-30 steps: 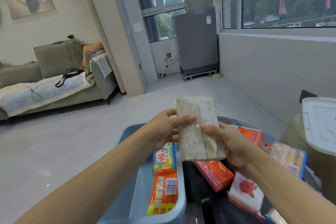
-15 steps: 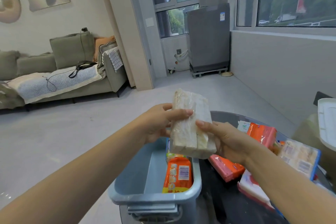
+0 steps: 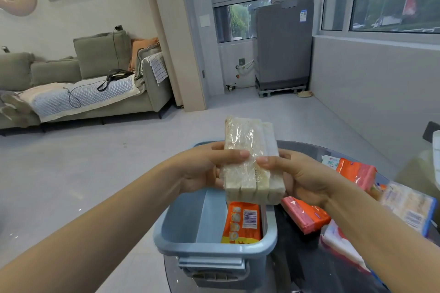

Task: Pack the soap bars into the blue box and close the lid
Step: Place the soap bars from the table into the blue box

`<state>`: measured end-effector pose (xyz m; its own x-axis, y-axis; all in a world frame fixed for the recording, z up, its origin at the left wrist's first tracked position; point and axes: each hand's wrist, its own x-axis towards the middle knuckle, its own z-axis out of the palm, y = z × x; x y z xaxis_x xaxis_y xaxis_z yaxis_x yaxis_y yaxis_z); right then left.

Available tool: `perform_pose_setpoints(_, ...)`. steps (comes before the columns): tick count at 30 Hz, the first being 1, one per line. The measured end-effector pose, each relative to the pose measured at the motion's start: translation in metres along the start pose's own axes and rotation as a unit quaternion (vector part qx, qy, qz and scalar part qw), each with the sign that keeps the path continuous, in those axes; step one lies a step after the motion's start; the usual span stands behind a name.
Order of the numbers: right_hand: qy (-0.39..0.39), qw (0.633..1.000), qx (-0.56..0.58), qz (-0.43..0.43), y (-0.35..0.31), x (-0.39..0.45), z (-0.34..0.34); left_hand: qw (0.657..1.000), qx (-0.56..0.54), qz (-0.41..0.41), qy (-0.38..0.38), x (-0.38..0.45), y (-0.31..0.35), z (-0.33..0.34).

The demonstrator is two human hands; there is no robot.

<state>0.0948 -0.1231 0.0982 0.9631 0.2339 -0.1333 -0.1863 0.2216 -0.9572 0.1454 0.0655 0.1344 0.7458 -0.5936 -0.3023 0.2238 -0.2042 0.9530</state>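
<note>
A clear-wrapped pack of beige soap bars [image 3: 251, 162] is held upright above the blue box [image 3: 214, 250]. My left hand [image 3: 202, 169] grips its left side and my right hand [image 3: 302, 178] grips its right side, thumbs across the front. The blue box stands open at the dark round table's left edge, with an orange soap pack [image 3: 241, 222] lying against its right wall. More packs lie on the table to the right: a red-pink one [image 3: 306, 217], an orange one [image 3: 357, 172], a blue-edged one [image 3: 409, 209] and a white one with red print [image 3: 342, 247].
The dark glass table [image 3: 307, 269] carries the box and packs. A white lid [image 3: 436, 157] shows at the far right edge. Beyond lie grey floor, a sofa [image 3: 78, 93] at the left and a grey appliance [image 3: 283, 47] by the window.
The view has tilted down and shifted, so the box sits more fully in view. Both hands keep the beige pack, now lower and more directly over the box's right side.
</note>
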Motion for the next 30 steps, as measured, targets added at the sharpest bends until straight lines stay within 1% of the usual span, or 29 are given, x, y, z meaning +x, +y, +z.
perform_pose_setpoints(4, 0.013, 1.000, -0.025, -0.013, -0.004, 0.003, 0.006, 1.000, -0.015, 0.012, 0.024, 0.000, 0.001, -0.003)
perform_pose_setpoints(7, 0.030, 0.998, -0.055, -0.017, -0.003, 0.005, 0.011, 0.999, -0.002, 0.003, 0.039, -0.003, 0.001, -0.007)
perform_pose_setpoints(10, 0.020, 0.999, -0.038, -0.002, 0.002, 0.005, 0.014, 0.999, 0.016, -0.005, 0.039, -0.004, -0.002, -0.010)
perform_pose_setpoints(13, 0.015, 0.999, -0.029, 0.003, 0.002, 0.006, 0.016, 0.999, 0.000, -0.006, 0.038, -0.006, -0.005, -0.012)
perform_pose_setpoints(16, 0.015, 1.000, -0.012, 0.004, 0.003, 0.007, 0.016, 0.998, -0.009, -0.004, 0.058, -0.006, -0.005, -0.011)
perform_pose_setpoints(18, 0.002, 1.000, 0.002, 0.005, 0.004, 0.007, 0.017, 0.997, 0.009, -0.001, 0.083, -0.006, -0.003, -0.013)
perform_pose_setpoints(21, -0.008, 1.000, 0.004, -0.002, 0.003, 0.009, 0.021, 0.992, 0.064, -0.006, 0.111, -0.007, 0.005, -0.021)
perform_pose_setpoints(22, -0.003, 1.000, -0.018, -0.014, 0.003, 0.009, 0.023, 0.988, 0.083, -0.012, 0.126, -0.008, 0.008, -0.025)
perform_pose_setpoints(24, 0.014, 0.993, -0.109, -0.046, 0.004, 0.009, 0.027, 0.980, 0.114, -0.019, 0.165, -0.008, 0.012, -0.031)
perform_pose_setpoints(26, 0.037, 0.974, -0.212, -0.071, 0.006, 0.010, 0.029, 0.967, 0.157, -0.028, 0.197, -0.008, 0.014, -0.038)
perform_pose_setpoints(28, 0.074, 0.955, -0.270, -0.094, 0.008, 0.014, 0.029, 0.951, 0.211, -0.039, 0.223, -0.007, 0.014, -0.044)
perform_pose_setpoints(30, 0.110, 0.925, -0.342, -0.128, 0.014, 0.018, 0.026, 0.927, 0.278, -0.066, 0.242, -0.002, 0.009, -0.047)
